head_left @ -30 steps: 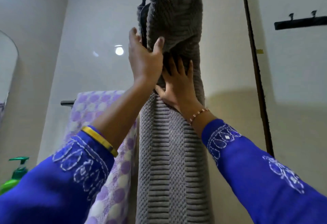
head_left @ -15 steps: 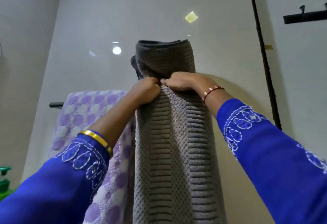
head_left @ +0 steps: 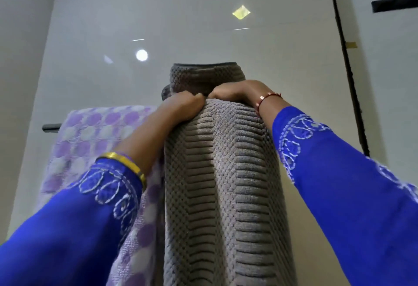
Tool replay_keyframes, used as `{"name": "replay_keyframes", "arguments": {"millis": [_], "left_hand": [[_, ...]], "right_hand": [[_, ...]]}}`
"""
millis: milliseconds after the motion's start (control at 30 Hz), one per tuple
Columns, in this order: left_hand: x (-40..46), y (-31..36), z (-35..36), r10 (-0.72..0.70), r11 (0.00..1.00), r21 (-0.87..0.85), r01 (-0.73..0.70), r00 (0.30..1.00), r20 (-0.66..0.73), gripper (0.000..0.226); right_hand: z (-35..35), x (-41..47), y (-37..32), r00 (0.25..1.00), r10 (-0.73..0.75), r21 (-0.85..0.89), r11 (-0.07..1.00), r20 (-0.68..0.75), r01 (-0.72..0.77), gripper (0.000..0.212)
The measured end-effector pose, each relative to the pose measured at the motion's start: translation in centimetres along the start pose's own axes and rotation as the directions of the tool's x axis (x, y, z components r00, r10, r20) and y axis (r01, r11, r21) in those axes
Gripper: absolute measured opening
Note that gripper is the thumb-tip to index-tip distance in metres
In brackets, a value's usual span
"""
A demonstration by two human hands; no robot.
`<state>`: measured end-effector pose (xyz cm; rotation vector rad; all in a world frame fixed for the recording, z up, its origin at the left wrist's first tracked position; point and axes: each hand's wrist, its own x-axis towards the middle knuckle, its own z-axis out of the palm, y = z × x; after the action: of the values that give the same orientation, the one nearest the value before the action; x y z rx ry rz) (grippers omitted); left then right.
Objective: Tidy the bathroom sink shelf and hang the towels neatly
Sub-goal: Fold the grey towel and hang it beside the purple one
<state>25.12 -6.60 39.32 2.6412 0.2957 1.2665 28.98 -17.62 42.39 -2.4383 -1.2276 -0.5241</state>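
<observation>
While both arms reach up: the hands meet at the fold of the grey towel (head_left: 222, 172), knuckles nearly touching
left hand (head_left: 183, 106): fingers curled tight, clamped on the towel's front layer at the left of the fold, gold bangle (head_left: 126, 163) on the forearm above a blue embroidered sleeve (head_left: 74, 224)
right hand (head_left: 235, 90): also fisted on the same towel edge, palm down, red thread bracelet (head_left: 265, 99) at the wrist
grey towel: hangs straight down the wall, ribbed and waffle texture
purple towel (head_left: 90, 136): draped over the rail (head_left: 51, 126) just left, touching the grey one
writing: no labels or brands readable anywhere
</observation>
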Motion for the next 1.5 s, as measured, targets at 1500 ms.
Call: {"name": "replay_keyframes", "arguments": {"millis": [1500], "left_hand": [[-5.9,2.7,2.0,0.245,0.941,-0.125,-0.315,0.887,-0.393,0.032]], "right_hand": [[6.3,-3.6,5.7,0.271,-0.166,-0.044,0.912,-0.948,0.407,0.015]]}}
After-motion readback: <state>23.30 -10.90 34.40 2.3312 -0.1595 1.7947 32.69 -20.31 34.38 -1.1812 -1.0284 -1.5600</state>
